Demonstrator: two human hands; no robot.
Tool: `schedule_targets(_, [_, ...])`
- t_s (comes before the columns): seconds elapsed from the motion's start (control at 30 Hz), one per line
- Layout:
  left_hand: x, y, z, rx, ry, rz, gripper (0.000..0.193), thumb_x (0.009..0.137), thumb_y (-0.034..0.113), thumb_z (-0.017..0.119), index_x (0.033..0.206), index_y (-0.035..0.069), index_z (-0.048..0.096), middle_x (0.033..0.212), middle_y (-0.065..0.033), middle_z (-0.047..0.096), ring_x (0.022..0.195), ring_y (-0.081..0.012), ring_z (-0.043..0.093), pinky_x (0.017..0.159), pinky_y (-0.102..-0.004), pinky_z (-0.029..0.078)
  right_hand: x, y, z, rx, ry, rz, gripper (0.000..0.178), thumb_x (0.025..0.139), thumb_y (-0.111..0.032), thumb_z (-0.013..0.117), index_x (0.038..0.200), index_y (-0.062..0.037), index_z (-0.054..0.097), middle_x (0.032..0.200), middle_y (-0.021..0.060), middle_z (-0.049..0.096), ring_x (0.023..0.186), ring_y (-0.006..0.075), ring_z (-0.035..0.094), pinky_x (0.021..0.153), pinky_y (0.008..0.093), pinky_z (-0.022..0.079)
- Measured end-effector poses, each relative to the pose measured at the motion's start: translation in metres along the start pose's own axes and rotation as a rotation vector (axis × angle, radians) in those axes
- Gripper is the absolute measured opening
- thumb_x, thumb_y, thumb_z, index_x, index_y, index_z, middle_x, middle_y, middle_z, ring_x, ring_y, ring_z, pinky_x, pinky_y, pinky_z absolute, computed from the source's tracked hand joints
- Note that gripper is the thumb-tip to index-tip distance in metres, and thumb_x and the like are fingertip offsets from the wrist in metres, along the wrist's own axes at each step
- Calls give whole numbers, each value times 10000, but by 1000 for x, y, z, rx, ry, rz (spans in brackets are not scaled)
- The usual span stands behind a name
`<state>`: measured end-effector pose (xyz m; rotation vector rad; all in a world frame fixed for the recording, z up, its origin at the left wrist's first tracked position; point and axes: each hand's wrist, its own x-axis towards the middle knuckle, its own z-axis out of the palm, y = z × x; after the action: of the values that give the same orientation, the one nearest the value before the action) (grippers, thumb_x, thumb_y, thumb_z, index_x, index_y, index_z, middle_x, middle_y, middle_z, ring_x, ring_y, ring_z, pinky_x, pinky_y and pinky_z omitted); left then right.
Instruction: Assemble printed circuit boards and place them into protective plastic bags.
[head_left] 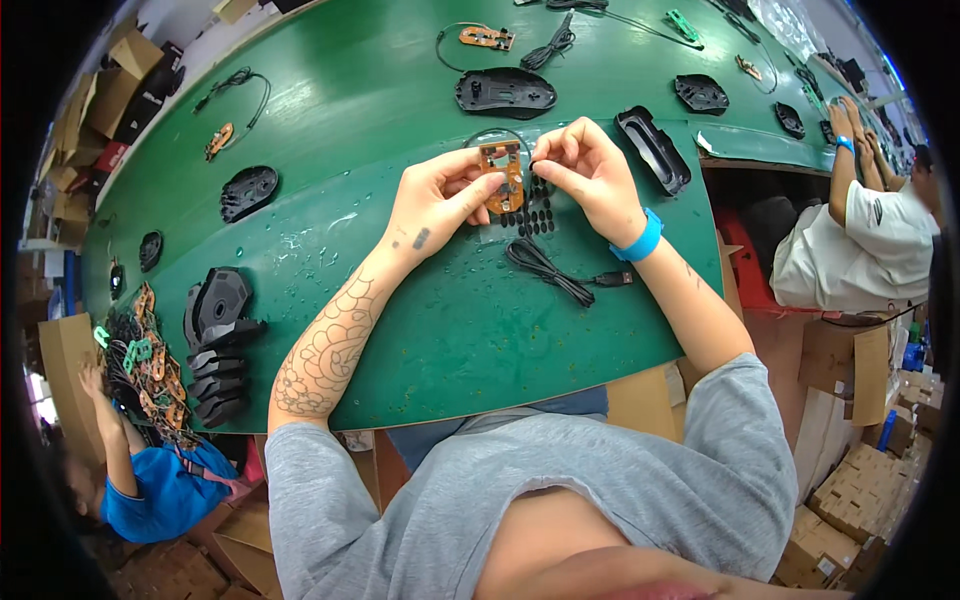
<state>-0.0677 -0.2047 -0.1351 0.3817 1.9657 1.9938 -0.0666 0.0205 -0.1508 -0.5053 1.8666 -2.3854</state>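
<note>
Over a green desk [420, 350], the left hand [437, 200] clamps an orange circuit board [511, 195], long axis running near to far, as the right hand [592, 185] hangs just beside its right edge, thumb and forefinger close together, any grip too small to tell.

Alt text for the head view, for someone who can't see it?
The left hand holds an orange circuit board over a green table, the right hand close beside it. Black plastic shells and a bundled black cable lie nearby.

The tabletop [440, 345] looks smooth and glossy, the circuit board [512, 176] bumpy, the shirt [640, 490] matt cloth.
</note>
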Motion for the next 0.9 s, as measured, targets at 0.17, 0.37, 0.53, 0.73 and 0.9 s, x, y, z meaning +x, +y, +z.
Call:
schedule_targets(0.17, [1, -2, 3, 9, -40, 42, 316, 926, 59, 685, 1238, 11, 668, 834, -41, 696, 607, -57, 574, 556, -164, 481, 0, 1, 0, -73, -7, -86, 313, 872, 92, 644, 907, -92, 393, 1010, 92, 583, 904, 160, 565, 829, 260, 491])
schedule_targets(0.37, [1, -1, 0, 56, -66, 41, 330, 917, 44, 688, 1246, 15, 667, 812, -31, 689, 608, -56, 569, 549, -164, 480, 1, 2, 0, -214, 26, -140, 335, 830, 69, 687, 896, -91, 401, 996, 69, 601, 811, 121, 539, 725, 231, 460])
schedule_targets(0.53, [0, -1, 2, 39, -71, 50, 337, 911, 36, 691, 1248, 26, 671, 794, -25, 683, 606, -54, 565, 541, -162, 474, 1, -4, -1, -241, -17, -91, 329, 858, 101, 651, 905, -90, 388, 991, 84, 565, 865, 145, 546, 790, 248, 493])
schedule_targets(0.73, [-1, -1, 2, 79, -71, 72, 339, 905, 32, 695, 1244, 30, 677, 794, -24, 683, 608, -53, 565, 538, -165, 470, 0, -3, -2, -268, -13, -79, 332, 852, 102, 655, 903, -93, 391, 1003, 86, 582, 846, 136, 538, 792, 248, 492])
schedule_targets(0.9, [-1, -3, 2, 170, -70, 156, 359, 893, 27, 700, 1250, 44, 679, 812, -27, 688, 645, -64, 576, 557, -188, 468, -2, -3, 3, -168, 20, -28, 315, 859, 90, 654, 901, -95, 402, 1009, 91, 614, 863, 135, 561, 800, 251, 497])
